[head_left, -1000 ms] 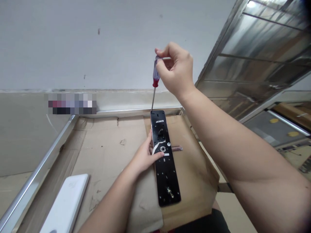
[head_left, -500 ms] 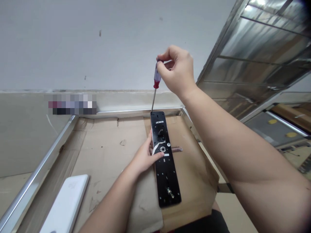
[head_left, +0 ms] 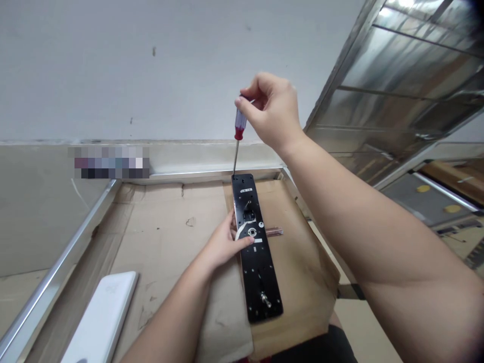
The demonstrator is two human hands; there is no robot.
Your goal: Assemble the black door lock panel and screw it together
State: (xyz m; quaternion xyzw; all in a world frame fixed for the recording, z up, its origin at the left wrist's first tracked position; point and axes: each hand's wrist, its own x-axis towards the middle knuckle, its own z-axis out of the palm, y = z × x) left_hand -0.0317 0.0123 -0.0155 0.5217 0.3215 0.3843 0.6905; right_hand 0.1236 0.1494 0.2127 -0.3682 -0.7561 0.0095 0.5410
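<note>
White panel (head_left: 100, 317) lies at your far left on the cardboard (head_left: 166, 237), well apart from your hands, so it poses little risk. Next comes your left hand (head_left: 227, 242): its fingers curl against the left edge of the black plate (head_left: 260, 282) and the thumb presses across its face, steadying it only at mid-length. A white ribbon (head_left: 240, 233) curls beside that thumb, and catching it could crease or tear it.

Your right hand (head_left: 270, 113) pinches the top of the red-and-clear screwdriver (head_left: 239, 126) between thumb and fingertips. It's a light, high hold, with the shaft nearly upright and its tip at the plate's far end, though you can't tell from here whether it's seated in a hole. That grip gives little downward force, so the tip could slip out and skate across the black finish. Pressure at the unbraced far end could also tip the plate on the soft cardboard — and the copper-coloured strip (head_left: 274, 232) poking from under its right edge could let it rock.
</note>
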